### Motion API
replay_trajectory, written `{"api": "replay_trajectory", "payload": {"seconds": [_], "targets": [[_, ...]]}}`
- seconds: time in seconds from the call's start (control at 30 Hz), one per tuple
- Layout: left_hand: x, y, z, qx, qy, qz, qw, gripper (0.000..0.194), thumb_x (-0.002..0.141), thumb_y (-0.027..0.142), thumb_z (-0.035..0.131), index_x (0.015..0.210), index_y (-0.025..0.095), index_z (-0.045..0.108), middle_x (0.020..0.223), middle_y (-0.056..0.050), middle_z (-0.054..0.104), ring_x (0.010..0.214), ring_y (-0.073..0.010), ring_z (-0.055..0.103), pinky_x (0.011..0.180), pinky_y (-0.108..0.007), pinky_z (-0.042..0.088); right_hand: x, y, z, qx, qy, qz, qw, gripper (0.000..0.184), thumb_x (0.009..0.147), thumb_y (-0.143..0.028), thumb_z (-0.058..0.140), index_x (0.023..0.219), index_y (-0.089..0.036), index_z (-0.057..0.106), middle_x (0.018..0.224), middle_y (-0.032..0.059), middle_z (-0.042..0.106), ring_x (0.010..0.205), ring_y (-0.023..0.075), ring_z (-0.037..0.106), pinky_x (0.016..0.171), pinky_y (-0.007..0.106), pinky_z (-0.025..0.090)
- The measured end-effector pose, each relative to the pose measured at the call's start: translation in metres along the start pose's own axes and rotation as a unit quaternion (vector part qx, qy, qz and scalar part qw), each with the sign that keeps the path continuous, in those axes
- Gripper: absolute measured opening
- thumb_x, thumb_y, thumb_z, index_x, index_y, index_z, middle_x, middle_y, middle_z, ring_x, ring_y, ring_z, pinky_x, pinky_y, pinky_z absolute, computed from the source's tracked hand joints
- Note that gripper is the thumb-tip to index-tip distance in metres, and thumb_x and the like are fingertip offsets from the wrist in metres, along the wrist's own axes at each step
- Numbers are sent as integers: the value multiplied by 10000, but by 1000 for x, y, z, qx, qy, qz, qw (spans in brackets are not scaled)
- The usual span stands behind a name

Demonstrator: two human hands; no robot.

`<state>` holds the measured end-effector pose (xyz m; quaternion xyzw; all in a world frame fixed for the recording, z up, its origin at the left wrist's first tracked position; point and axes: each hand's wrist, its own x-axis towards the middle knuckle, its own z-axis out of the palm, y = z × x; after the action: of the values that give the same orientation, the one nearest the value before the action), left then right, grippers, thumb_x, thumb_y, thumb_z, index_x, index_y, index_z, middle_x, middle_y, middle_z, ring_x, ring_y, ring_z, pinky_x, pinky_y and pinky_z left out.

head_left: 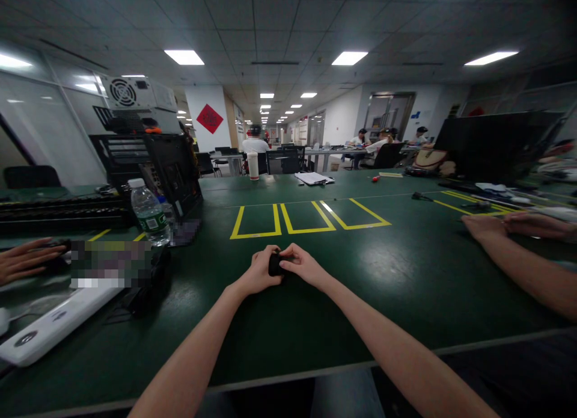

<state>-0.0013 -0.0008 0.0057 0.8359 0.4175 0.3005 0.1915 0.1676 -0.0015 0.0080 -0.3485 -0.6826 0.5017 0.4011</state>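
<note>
Close to the middle of the green table (pixel 324 310), my left hand (pixel 258 272) is closed around a small black object (pixel 274 264). Its kind cannot be made out, as fingers cover much of it. On its right side, the thumb and fingertips of my right hand (pixel 305 266) press together in a pinch against the same object. Both hands are low over the tabletop. Just beyond them, yellow tape (pixel 256 235) marks several outlined areas on the surface.
To the left are a water bottle (pixel 148 212), a black computer case (pixel 174 171), a white power strip (pixel 63 322) and another person's hand (pixel 29 258). A co-worker's hands (pixel 487 225) are at right. A clipboard (pixel 314 178) and white cup (pixel 253 166) stand at the back.
</note>
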Motion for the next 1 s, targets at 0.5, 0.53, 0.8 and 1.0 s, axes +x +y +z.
{"api": "replay_trajectory", "payload": {"seconds": [0.5,0.53,0.8,1.0], "targets": [[-1,6,-4,-14,-9,-8,1000,558,603,200,596,1100,240,344,1063,-33,438,1032,-252,409,903,-410,289,-4,-3,-2,-28,-7,-3,1000,253,700,-348,554,897,-210,475,952,17,517,938,179,511,819,367,419],[-1,6,-4,-17,-13,-10,1000,558,607,204,595,1104,243,342,1069,-35,435,1040,-257,404,902,-415,289,-3,-2,-2,-33,0,-2,999,245,705,-355,547,890,-209,479,951,18,517,929,180,514,817,372,418],[-2,3,-4,-27,-21,-16,999,561,616,236,596,1112,240,335,1074,-42,436,1053,-260,395,891,-418,299,-3,-3,-4,-26,-9,33,999,328,695,-317,570,979,-189,470,1023,43,509,964,184,499,848,390,394],[-1,3,-2,-13,-5,-14,1000,555,601,203,599,1097,236,353,1049,-34,450,1021,-250,416,895,-412,291,-4,-5,-1,-6,-25,-8,1000,272,685,-297,582,914,-202,469,966,14,521,933,168,517,821,352,422]]}}
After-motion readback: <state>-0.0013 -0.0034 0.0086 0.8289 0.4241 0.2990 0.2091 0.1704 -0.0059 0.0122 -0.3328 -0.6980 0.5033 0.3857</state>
